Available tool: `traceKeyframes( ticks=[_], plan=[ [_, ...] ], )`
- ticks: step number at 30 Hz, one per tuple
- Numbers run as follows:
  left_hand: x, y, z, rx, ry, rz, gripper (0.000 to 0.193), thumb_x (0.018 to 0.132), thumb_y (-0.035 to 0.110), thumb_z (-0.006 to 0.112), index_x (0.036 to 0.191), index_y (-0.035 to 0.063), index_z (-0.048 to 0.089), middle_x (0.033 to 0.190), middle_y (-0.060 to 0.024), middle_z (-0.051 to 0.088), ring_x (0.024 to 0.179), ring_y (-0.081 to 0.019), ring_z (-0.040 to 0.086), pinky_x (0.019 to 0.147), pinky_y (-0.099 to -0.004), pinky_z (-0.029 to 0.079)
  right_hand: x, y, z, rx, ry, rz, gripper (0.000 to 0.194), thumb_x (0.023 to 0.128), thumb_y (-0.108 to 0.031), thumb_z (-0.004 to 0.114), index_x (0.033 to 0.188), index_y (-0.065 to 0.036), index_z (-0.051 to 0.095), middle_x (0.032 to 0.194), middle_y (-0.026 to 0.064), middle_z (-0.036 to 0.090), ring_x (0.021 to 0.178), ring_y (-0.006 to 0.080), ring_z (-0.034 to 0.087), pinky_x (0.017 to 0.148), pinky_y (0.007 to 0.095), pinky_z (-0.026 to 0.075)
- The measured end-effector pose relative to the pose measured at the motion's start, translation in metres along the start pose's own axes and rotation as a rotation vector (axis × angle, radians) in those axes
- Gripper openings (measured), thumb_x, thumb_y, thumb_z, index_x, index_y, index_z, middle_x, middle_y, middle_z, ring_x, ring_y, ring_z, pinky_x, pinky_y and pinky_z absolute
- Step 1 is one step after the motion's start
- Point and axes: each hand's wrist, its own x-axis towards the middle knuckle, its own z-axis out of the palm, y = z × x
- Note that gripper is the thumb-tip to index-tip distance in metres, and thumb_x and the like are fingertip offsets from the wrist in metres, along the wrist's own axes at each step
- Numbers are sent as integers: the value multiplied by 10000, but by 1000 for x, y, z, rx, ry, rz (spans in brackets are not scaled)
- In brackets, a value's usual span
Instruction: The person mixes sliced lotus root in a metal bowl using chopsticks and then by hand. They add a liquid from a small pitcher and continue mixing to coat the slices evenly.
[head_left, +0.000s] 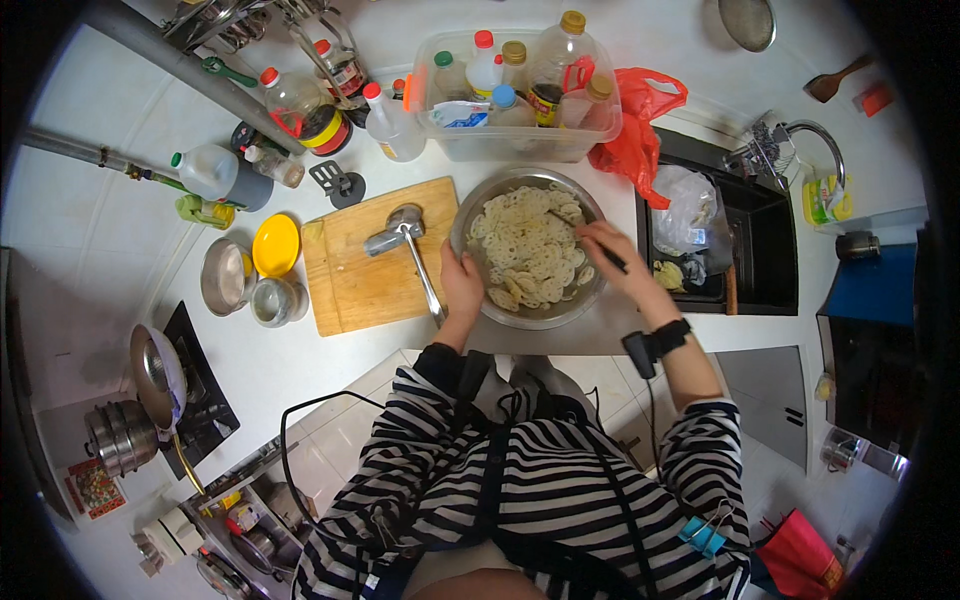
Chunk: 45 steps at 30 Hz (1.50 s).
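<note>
Sliced lotus root (529, 240) fills much of a wide stainless steel bowl (534, 321) on the white counter. My left hand (460, 285) grips the bowl's left rim, thumb on the inner side. In my right hand (611, 251) is a dark, slim utensil (616, 259), perhaps chopsticks, its tip reaching down among the slices. Left of the bowl lies a wooden cutting board (360, 289), with a metal ladle (424, 274) resting across it and a small grey packet-like object (384, 242) beside the ladle's head.
A clear plastic bin (517, 142) of bottles stands behind the bowl, a red plastic bag (637, 127) at its side. The black sink (765, 277) holds a plastic bag (684, 206). A yellow plate (276, 246), a steel pot (223, 277) and a frying pan (154, 375) are on the left.
</note>
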Motion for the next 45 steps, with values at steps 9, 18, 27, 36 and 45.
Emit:
traceKeyframes(
  ticks=[9,18,27,36,45],
  plan=[
    [0,6,-2,42,-2,4,412,921,90,465,1313,-6,385,1077,-284,596,978,-437,588,816,-433,471,-30,-59,25,77,-286,-129,266,817,42,569,1079,7,593,903,167,567,823,335,567,705,378,476],
    [1,4,-2,28,-4,27,411,916,85,463,1308,-15,388,1076,-289,592,978,-439,586,815,-433,470,-37,-32,67,106,-471,107,390,809,20,513,1195,-23,544,995,118,554,841,272,569,711,330,469],
    [0,2,-3,13,-26,-17,419,915,85,462,1311,-25,383,1072,-290,593,968,-437,589,809,-427,472,-12,6,-11,-51,-49,54,231,873,13,527,1093,26,596,892,163,586,817,310,569,744,348,468],
    [2,1,-2,31,-11,34,429,903,73,462,1316,-17,382,1072,-286,601,986,-439,588,821,-418,474,-19,-38,51,121,-167,-174,218,835,42,558,1047,18,602,880,149,579,797,314,572,710,366,462],
    [2,1,-3,43,-43,-7,426,903,82,461,1311,-18,386,1089,-293,595,983,-445,588,815,-440,475,-48,-47,60,280,-336,-13,271,839,20,586,1103,-39,607,870,134,592,785,296,590,681,356,476]
  ],
)
